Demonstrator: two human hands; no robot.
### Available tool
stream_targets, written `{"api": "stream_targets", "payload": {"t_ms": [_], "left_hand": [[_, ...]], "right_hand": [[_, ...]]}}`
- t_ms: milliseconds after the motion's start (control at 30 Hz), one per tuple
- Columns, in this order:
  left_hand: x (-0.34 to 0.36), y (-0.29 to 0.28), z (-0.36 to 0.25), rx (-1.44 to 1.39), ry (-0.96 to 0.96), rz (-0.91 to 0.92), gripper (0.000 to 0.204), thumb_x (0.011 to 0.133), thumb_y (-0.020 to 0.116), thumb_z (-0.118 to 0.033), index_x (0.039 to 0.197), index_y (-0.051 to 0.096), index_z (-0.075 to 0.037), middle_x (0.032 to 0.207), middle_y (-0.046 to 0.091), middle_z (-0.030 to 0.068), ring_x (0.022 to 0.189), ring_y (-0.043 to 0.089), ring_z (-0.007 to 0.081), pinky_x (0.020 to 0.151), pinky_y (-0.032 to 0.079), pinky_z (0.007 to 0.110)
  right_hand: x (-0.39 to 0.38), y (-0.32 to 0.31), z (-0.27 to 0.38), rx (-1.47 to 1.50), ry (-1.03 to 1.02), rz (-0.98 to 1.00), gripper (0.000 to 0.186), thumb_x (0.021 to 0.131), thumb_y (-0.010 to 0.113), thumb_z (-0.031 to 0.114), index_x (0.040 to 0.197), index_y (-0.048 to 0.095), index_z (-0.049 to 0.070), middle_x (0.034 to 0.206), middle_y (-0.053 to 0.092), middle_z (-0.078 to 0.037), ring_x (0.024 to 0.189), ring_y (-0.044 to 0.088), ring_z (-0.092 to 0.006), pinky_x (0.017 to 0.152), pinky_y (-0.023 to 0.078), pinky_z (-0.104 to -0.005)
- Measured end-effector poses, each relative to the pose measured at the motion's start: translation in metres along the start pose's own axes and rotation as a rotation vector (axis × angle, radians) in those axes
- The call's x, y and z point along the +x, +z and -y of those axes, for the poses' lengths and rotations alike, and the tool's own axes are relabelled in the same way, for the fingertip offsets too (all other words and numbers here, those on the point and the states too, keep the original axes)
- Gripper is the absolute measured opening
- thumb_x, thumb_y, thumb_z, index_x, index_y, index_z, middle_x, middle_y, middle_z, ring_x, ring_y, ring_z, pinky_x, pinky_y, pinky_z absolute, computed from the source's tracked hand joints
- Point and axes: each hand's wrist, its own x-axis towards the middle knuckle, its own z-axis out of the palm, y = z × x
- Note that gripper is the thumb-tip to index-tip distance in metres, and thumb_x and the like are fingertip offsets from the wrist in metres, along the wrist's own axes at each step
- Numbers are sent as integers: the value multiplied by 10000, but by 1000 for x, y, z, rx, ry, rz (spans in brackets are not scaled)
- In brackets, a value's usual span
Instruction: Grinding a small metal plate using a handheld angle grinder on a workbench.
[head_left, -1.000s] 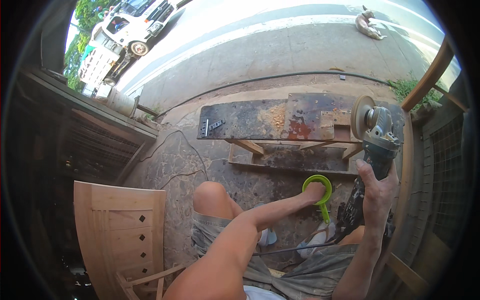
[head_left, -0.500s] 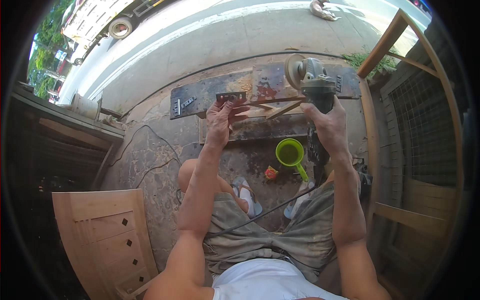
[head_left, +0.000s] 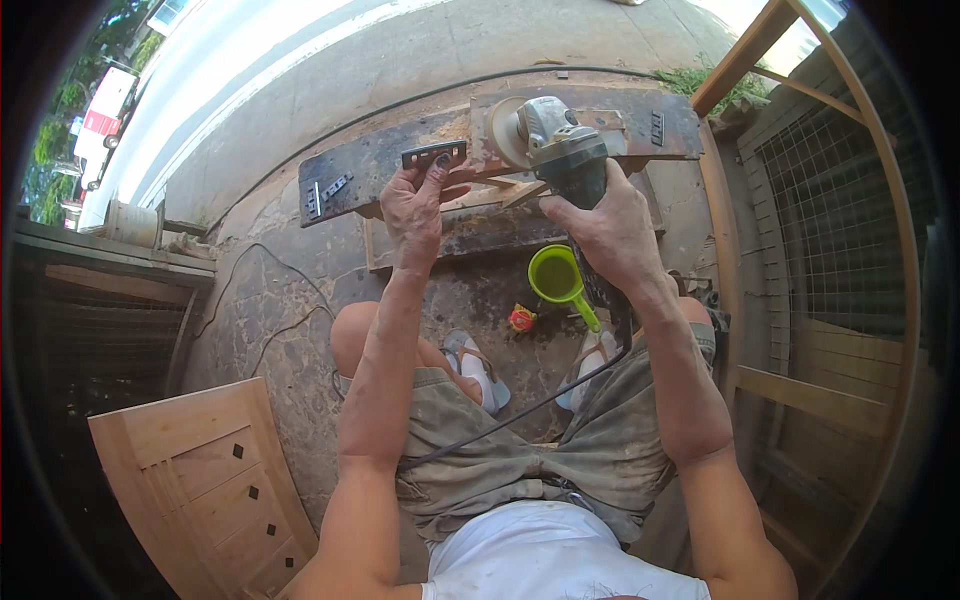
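Pinched in the fingers of my left hand (head_left: 412, 218) is a small dark slotted metal plate (head_left: 434, 154), held over the near edge of a low, stained wooden bench (head_left: 370, 172). My right hand (head_left: 618, 228) is wrapped round the body of an angle grinder (head_left: 568, 155). Its round disc (head_left: 510, 132) stands to the right of the plate, a small gap apart from it. Whether the disc spins cannot be made out. Similar dark metal pieces (head_left: 337, 187) lie on the bench's left end, and another slotted piece (head_left: 657, 128) lies at its right end.
A green dipper (head_left: 556, 274) with liquid in it and a red-yellow packet (head_left: 521, 318) are on the ground between my feet and the bench. A black cord (head_left: 500, 437) crosses my lap. A carved wooden panel (head_left: 200, 470) leans at left; a wooden frame (head_left: 728, 230) stands at right.
My right hand has brought the grinder leftward, so its disc is closer to the metal plate. The left hand still grips the plate. The truck on the street has gone from its earlier place.
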Motion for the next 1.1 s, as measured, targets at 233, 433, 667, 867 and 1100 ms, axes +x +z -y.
{"api": "stream_targets", "payload": {"t_ms": [233, 433, 667, 867, 1100], "left_hand": [[-3, 12, 2, 29, 29, 24, 260, 1130, 703, -166, 1291, 718, 38, 1181, 826, 187, 987, 844, 298, 832, 717, 368], [-5, 14, 1, 48, 33, 51, 253, 1131, 700, -159, 1298, 718, 31, 1180, 827, 183, 971, 845, 291, 832, 715, 366], [-5, 15, 4, 55, 51, 74, 261, 1127, 707, -164, 1302, 719, 29, 1180, 827, 177, 980, 844, 292, 841, 714, 366], [-5, 15, 4, 73, 57, 83, 271, 1124, 713, -169, 1308, 716, 29, 1179, 826, 171, 992, 841, 291, 843, 711, 369], [-5, 14, 8, 98, 47, 101, 276, 1126, 710, -165, 1320, 712, 31, 1160, 825, 159, 997, 840, 282, 861, 706, 371]], "right_hand": [[1, 5, 0, -85, -63, 9, 612, 878, 856, 339, 1245, 642, -102, 1040, 799, -295, 1008, 814, -420, 914, 625, -486], [0, 3, 3, -71, -35, 45, 604, 875, 854, 331, 1248, 641, -95, 1031, 802, -279, 996, 817, -402, 912, 627, -480], [1, 6, -1, -89, -43, 35, 583, 867, 844, 319, 1244, 651, -82, 1021, 803, -252, 977, 817, -378, 914, 631, -468], [1, 5, 2, -65, -41, 55, 601, 869, 842, 327, 1256, 647, -91, 1017, 802, -254, 976, 818, -373, 921, 633, -465], [0, 6, 2, -87, -20, 60, 623, 870, 839, 329, 1278, 637, -97, 1013, 801, -253, 964, 816, -369, 914, 633, -467]]}}
